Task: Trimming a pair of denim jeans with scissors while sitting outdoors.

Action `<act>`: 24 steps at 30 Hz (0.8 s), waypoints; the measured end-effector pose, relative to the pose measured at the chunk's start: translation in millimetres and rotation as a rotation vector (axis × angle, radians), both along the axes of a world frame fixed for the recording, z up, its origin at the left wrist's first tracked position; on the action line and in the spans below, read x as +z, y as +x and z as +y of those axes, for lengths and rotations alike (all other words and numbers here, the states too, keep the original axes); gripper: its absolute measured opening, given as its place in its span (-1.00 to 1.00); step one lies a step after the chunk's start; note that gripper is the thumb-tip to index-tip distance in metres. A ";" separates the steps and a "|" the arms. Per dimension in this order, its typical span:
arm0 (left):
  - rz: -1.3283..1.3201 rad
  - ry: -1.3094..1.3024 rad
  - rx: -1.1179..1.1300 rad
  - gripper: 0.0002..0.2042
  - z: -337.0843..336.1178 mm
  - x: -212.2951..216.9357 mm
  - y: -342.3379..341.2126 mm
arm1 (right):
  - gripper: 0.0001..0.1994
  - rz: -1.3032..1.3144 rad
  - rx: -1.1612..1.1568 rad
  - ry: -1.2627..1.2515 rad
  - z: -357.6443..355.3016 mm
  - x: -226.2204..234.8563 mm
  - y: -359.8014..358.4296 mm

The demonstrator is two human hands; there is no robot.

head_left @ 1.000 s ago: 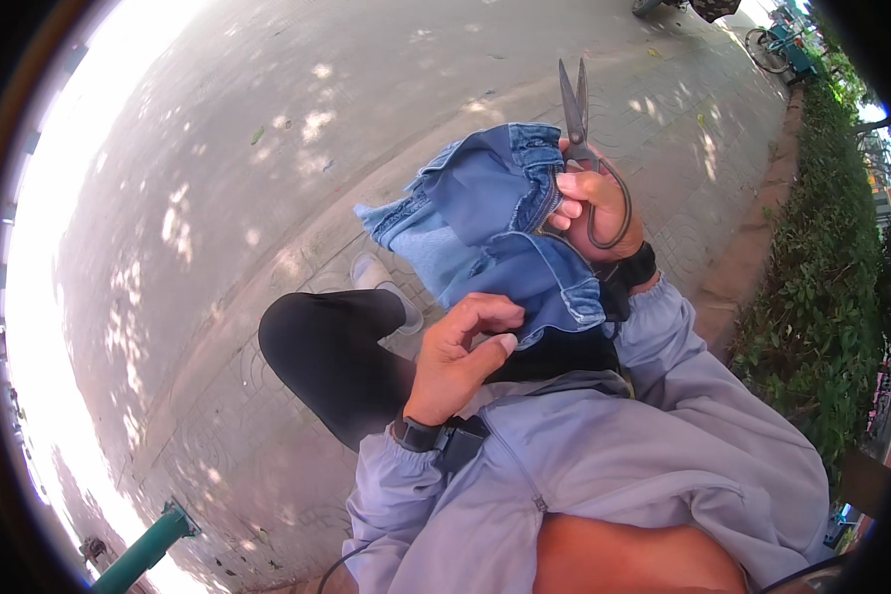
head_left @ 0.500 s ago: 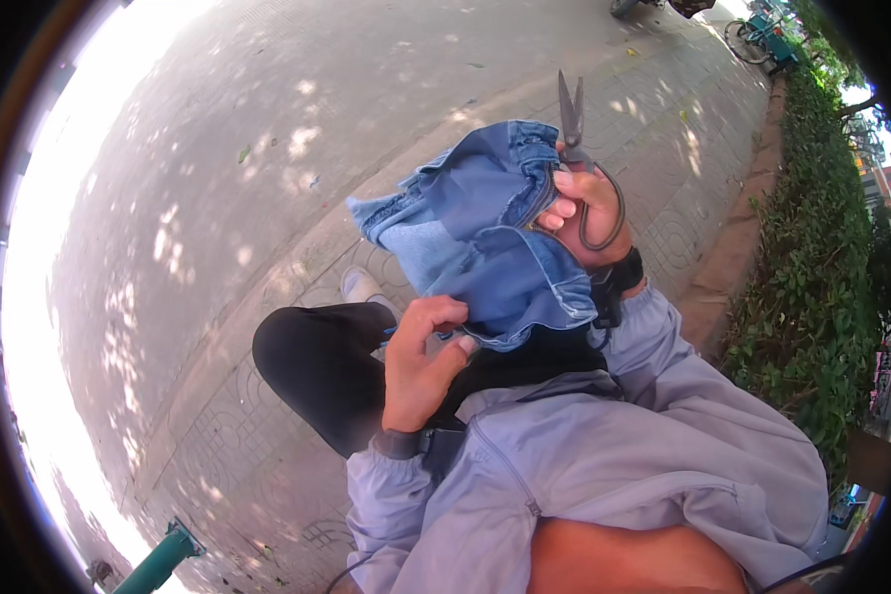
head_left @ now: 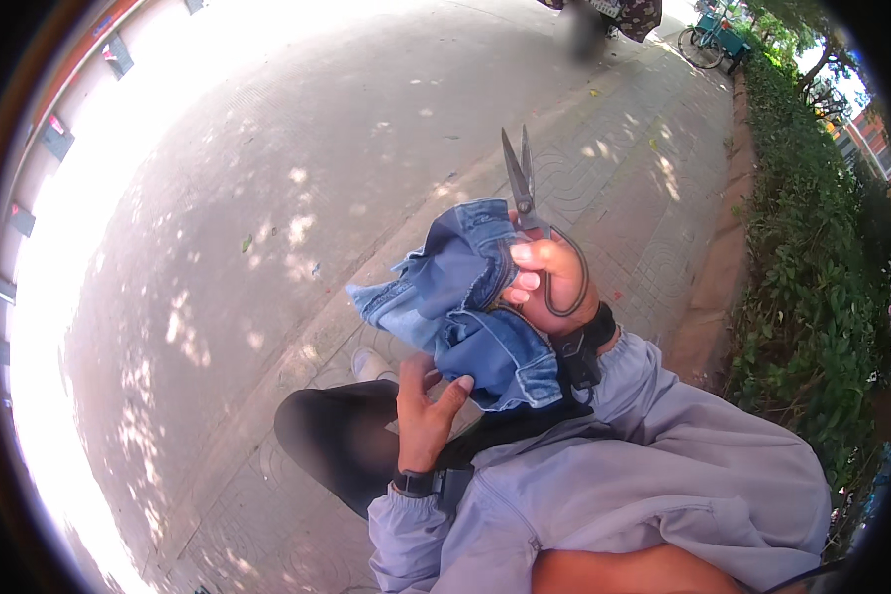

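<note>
A small blue denim garment, with an open front zipper and its inner side partly showing, hangs bunched above my lap. My right hand pinches it beside the zipper. The same hand also carries dark metal scissors, their blades pointing up and slightly apart, one looped handle lying across my palm. At the garment's lower left edge, my left hand has its thumb on the cloth, and its fingers go partly out of sight behind it.
My bent knee in black trousers and a pale shoe are below the garment. Patterned paving runs along a brick curb and a green hedge on the right. A parked vehicle and a green cargo tricycle stand far off.
In the picture, the garment, scissors and right hand sit lower and further left. My left hand has shifted down, its fingers now further behind the cloth. The view has tilted, showing more distance.
</note>
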State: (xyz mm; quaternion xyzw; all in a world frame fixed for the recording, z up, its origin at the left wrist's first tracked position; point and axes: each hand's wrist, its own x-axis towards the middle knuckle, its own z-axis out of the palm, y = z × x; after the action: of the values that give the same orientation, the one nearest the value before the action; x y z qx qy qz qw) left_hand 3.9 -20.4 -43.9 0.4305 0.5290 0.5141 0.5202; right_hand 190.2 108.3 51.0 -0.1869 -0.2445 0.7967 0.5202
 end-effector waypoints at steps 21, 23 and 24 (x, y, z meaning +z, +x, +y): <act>0.874 0.426 0.114 -0.77 9.1 20.5 -25.3 | -0.67 -0.482 0.464 0.573 -39.7 18.4 -113.9; 0.820 0.432 0.111 -0.76 3.7 9.7 -43.1 | -0.69 -0.547 0.555 0.505 -48.5 28.2 -110.8; 0.798 0.412 0.105 -0.76 -0.5 1.9 -48.1 | -0.69 -0.530 0.550 0.524 -45.2 21.7 -111.9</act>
State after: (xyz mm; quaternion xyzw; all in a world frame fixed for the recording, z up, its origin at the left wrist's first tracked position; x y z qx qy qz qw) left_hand -44.2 -20.9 -42.0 0.6622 0.5960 0.4280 0.1520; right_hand 78.3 63.1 72.7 -0.1746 -0.6026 0.7411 0.2389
